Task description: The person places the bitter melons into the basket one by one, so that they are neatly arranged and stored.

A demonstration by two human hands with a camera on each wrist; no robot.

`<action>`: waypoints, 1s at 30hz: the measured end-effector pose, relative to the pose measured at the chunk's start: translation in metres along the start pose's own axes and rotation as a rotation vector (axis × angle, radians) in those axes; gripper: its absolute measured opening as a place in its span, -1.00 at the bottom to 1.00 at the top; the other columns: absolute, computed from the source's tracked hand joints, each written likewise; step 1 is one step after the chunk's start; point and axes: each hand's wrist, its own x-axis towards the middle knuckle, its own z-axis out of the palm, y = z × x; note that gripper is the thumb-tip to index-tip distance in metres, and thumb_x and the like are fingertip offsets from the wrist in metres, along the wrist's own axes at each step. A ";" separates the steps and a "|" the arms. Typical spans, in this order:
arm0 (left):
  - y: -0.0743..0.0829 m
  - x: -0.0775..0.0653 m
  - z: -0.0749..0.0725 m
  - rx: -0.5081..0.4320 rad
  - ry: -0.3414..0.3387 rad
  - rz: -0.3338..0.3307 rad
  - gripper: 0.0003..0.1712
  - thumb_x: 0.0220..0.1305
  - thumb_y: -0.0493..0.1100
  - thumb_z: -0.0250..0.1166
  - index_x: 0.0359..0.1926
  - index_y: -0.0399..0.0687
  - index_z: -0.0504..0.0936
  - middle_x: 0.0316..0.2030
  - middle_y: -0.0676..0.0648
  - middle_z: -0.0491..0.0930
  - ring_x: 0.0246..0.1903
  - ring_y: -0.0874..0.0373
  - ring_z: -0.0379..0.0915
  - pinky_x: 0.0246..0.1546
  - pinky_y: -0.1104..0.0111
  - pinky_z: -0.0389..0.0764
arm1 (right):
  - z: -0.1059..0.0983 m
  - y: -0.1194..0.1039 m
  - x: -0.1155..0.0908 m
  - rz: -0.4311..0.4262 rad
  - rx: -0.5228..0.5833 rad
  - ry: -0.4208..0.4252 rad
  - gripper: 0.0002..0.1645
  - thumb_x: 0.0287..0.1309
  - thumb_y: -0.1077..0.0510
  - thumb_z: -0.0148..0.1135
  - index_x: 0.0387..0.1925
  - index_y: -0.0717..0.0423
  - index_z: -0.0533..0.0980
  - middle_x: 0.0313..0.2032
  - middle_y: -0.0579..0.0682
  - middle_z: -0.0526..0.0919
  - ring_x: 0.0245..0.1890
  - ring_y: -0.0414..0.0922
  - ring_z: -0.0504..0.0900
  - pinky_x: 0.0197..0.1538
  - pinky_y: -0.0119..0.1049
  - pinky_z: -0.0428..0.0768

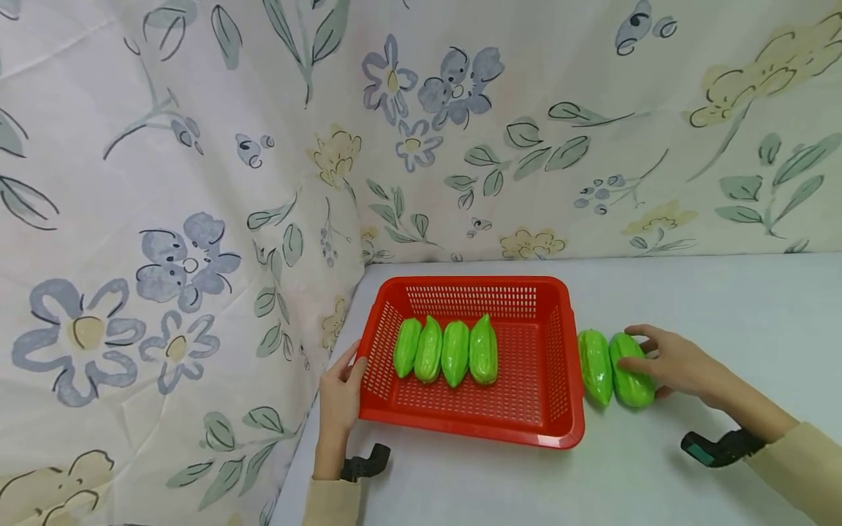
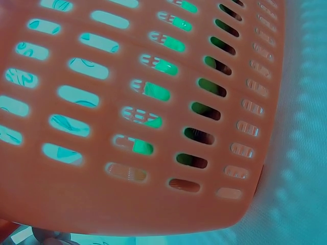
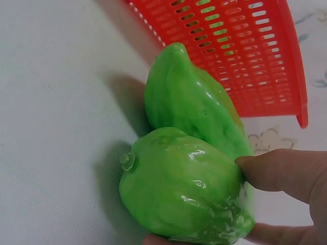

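Observation:
A red plastic basket [image 1: 473, 432] with slotted walls stands on the table, with several glossy green ribbed gourds [image 1: 429, 349] lying side by side in its left half. My left hand [image 1: 339, 394] grips the basket's left rim, thumb over the edge. Close up in the left wrist view, the slotted basket wall [image 2: 97, 97] fills most of the picture. Two more gourds lie outside, along the basket's right wall. My right hand [image 1: 680, 365] holds the outer gourd [image 3: 184, 189] with thumb and fingers around it. The inner gourd [image 3: 191, 102] lies between that one and the basket.
The white table [image 1: 743, 307] extends to the right and in front of the basket. A floral cloth [image 1: 526, 146] hangs behind the table and along its left side. Black wrist cameras sit on both wrists, the right one [image 1: 720, 447] low over the table.

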 end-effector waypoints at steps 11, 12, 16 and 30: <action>0.001 0.000 -0.001 -0.005 -0.012 -0.006 -0.50 0.56 0.03 0.15 0.44 0.18 0.54 -0.04 -0.29 0.75 -0.24 -0.06 0.71 -0.33 0.31 0.76 | -0.001 0.000 -0.003 0.019 0.001 0.006 -0.03 0.40 -0.14 0.29 0.48 0.42 0.14 0.21 0.65 0.38 -0.09 0.16 0.68 -0.29 -0.12 0.78; 0.001 -0.001 -0.001 -0.006 -0.012 -0.006 -0.50 0.56 0.03 0.15 0.44 0.17 0.53 -0.04 -0.29 0.75 -0.24 -0.06 0.71 -0.32 0.30 0.77 | -0.001 0.000 -0.004 0.016 0.002 0.007 -0.04 0.40 -0.14 0.28 0.48 0.41 0.13 0.21 0.65 0.38 -0.09 0.15 0.68 -0.29 -0.12 0.78; 0.001 -0.001 -0.001 -0.003 -0.009 -0.006 -0.49 0.56 0.03 0.15 0.45 0.15 0.52 -0.02 -0.29 0.75 -0.23 -0.06 0.71 -0.30 0.27 0.78 | -0.004 -0.001 -0.005 0.009 0.006 0.015 -0.03 0.41 -0.15 0.27 0.49 0.41 0.12 0.22 0.65 0.37 -0.10 0.11 0.69 -0.28 -0.13 0.78; -0.002 0.000 -0.001 -0.010 -0.005 0.000 -0.49 0.56 0.04 0.15 0.45 0.15 0.52 -0.01 -0.29 0.75 -0.21 -0.07 0.72 -0.29 0.22 0.79 | -0.022 -0.009 -0.014 -0.016 0.025 0.057 -0.03 0.46 -0.14 0.21 0.53 0.40 0.05 0.27 0.65 0.33 -0.13 0.04 0.71 -0.27 -0.14 0.78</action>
